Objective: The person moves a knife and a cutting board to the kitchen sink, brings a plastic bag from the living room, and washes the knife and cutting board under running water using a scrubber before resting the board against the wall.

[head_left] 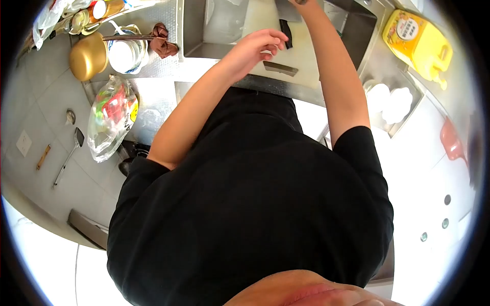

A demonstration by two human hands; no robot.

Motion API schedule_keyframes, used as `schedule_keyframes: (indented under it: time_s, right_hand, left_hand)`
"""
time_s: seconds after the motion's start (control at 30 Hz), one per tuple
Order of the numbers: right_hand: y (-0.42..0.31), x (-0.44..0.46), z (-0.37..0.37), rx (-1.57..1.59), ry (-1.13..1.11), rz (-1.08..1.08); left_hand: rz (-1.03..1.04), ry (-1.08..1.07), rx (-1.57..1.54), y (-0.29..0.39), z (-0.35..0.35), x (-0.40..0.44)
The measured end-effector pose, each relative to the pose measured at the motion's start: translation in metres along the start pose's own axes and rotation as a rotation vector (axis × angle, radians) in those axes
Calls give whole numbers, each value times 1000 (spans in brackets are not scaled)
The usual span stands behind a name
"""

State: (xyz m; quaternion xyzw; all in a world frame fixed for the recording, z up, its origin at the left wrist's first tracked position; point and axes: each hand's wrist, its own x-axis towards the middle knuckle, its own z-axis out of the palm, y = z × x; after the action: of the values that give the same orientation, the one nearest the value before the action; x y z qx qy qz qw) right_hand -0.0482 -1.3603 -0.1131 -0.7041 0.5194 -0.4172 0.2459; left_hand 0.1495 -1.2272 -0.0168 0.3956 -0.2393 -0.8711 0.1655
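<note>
My left hand (pixel 260 47) is over the front part of the sink, its fingers loosely curled and apart, with nothing in them. Just beside its fingertips is a black, handle-like object (pixel 287 34). Below that, a flat grey strip (pixel 280 68) lies on a pale board (pixel 306 69) in the sink. My right arm reaches forward over the board. Only a small part of my right hand (pixel 303 3) shows at the top edge, close to something grey and metallic; its fingers are cut off by the frame.
Around the metal sink (pixel 370 23) are a yellow jug (pixel 421 43) at right and white rounded items (pixel 395 104). At left are a golden pot (pixel 88 57), a white bowl (pixel 124 55), a plastic bag (pixel 113 115) and hanging utensils (pixel 69 155).
</note>
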Motion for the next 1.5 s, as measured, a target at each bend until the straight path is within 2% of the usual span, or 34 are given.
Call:
schedule_keyframes:
  time_s: [0.03,0.07,0.1,0.13,0.2,0.27,0.37,0.47,0.5,0.53,0.6,0.63,0.67,0.73,0.77,0.8,0.83,0.87,0.9,0.97,1.03,1.07,1.1,1.13,1.2,1.23,1.3,1.37,1.4,1.47,1.5]
  right_hand:
    - [-3,0,-2,-47,-11,8]
    - [-7,2,-4,-97,-21,15]
    - [-25,5,-11,42,-70,175]
    - [-20,3,-8,37,-74,174]
    - [-3,-4,-6,-164,-105,51]
    - [-12,-1,-9,-105,-134,42]
    - [-10,-9,-7,-75,-169,38]
    - [-16,-19,-6,-2,-127,123]
    - [-24,-22,-11,77,-98,184]
    - [-10,-32,-8,76,-92,187]
    - [34,-66,4,2,57,133]
    - [19,-74,3,287,130,146]
    - [31,-90,7,284,134,146]
    - [43,-134,17,-40,284,245]
    - [34,-152,13,-95,195,421]
    - [24,-168,11,-103,200,423]
    - [11,-177,10,-28,260,517]
    - [1,-185,9,48,322,609]
    - [-8,-195,4,36,334,605]
    - [-23,-213,-7,62,244,720]
    - [-26,-227,-10,47,245,690]
    - [-30,-237,-11,43,229,670]
    - [-27,-245,-10,23,204,676]
    - [-27,-248,-9,13,204,670]
    - [-30,-253,-7,-8,127,607]
    - [-27,-256,-4,-22,142,549]
    - [-34,-255,-2,-10,96,572]
    - [-31,-254,3,23,87,603]
    - [-27,-255,5,33,84,596]
    - [-31,-252,2,62,72,597]
    - [-34,-254,1,59,69,604]
  left_hand:
    - [7,6,-4,-19,-20,14]
    - [-69,108,29,-37,-39,27]
    - [-147,206,62,-51,-52,38]
    - [-144,203,56,-60,-58,46]
    - [-230,207,-20,-72,-65,65]
    - [-236,212,-31,-87,-73,90]
    - [-149,229,29,-96,-71,119]
    - [-58,312,199,-114,-74,149]
    - [19,383,371,-127,-78,161]
    - [98,449,545,-135,-81,169]
    - [101,489,606,-136,-77,172]
    - [103,535,662,-137,-74,172]
    - [105,530,664,-134,-70,170]
    - [177,552,690,-130,-63,157]
    - [174,545,688,-131,-62,148]
    - [172,502,667,-129,-63,139]
    - [178,457,648,-123,-65,131]
    - [112,370,553,-95,-51,102]
    - [43,280,458,-51,-25,59]
    - [-5,187,407,19,21,-16]
    - [18,28,321,85,62,-94]
    - [97,-82,324,112,77,-132]
    - [151,-189,148,136,94,-164]
    - [159,-197,143,153,94,-172]
    - [288,-890,-216,171,96,-188]
    - [319,-934,-278,175,114,-191]
    - [367,-983,-330,174,144,-198]
    - [272,-926,-548,173,161,-205]
    - [281,-944,-537,175,166,-206]
    - [124,-1007,-650,174,173,-210]
    - [183,-972,-611,171,174,-215]
